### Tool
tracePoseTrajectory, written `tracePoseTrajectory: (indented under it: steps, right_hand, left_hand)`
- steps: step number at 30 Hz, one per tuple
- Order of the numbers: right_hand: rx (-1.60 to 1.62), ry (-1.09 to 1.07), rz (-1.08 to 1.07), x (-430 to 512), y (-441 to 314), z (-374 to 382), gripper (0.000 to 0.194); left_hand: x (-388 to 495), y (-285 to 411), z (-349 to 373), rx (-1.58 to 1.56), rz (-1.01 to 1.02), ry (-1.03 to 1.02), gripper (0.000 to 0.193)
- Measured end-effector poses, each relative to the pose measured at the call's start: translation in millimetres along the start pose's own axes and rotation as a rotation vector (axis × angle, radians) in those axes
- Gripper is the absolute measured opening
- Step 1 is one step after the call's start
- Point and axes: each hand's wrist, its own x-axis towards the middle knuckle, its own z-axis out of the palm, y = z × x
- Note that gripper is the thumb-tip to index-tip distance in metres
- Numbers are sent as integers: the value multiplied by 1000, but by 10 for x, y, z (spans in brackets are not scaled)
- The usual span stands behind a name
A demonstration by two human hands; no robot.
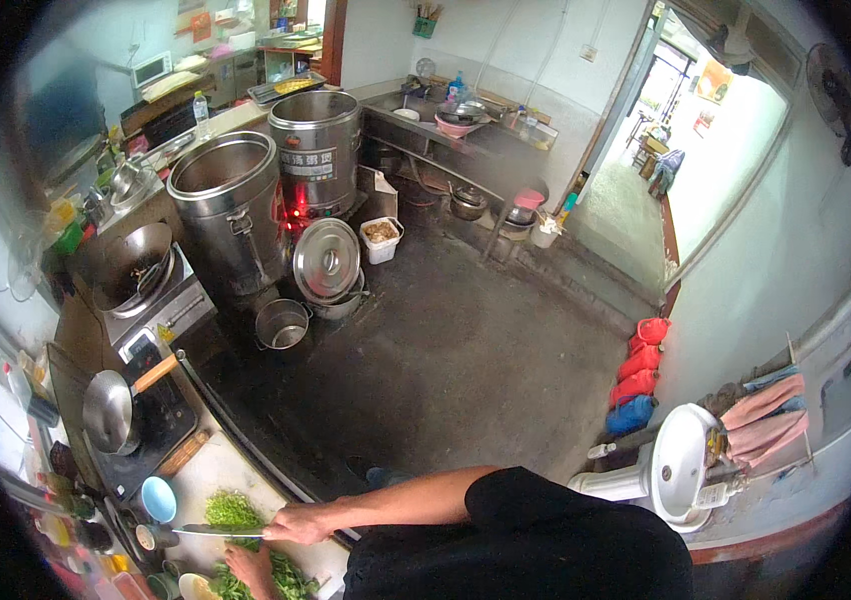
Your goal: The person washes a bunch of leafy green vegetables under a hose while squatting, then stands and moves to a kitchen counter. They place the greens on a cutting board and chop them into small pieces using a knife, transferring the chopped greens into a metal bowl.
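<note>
My right hand (pixel 298 523) grips the handle of a kitchen knife (pixel 212 531), its blade lying across the view just past a heap of chopped greens (pixel 230 508). Below the blade, my left hand (pixel 249 566) rests with bent fingers on a bunch of leafy greens (pixel 294 577) and holds it down. Both heaps lie on a pale work surface (pixel 208 466). A light blue bowl (pixel 159 499) and a small jar (pixel 146 537) stand just beyond the knife tip.
A wok (pixel 107 412) with a wooden handle sits on a black cooktop farther along the counter. Two tall steel pots (pixel 227 217) (pixel 317 142) stand beyond it. On the floor are a steel pot (pixel 283 326) and a white bucket (pixel 380 251). A washbasin (pixel 669 472) stands behind me.
</note>
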Motion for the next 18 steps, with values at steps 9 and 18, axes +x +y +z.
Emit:
tracePoseTrajectory:
  steps: [9,18]
  right_hand:
    - [-76,54,49,75,238,96,59]
    - [-68,39,39,117,184,61,61]
  left_hand:
    - [277,-130,242,-237,54,66,67]
    - [85,86,-14,-126,-68,110,100]
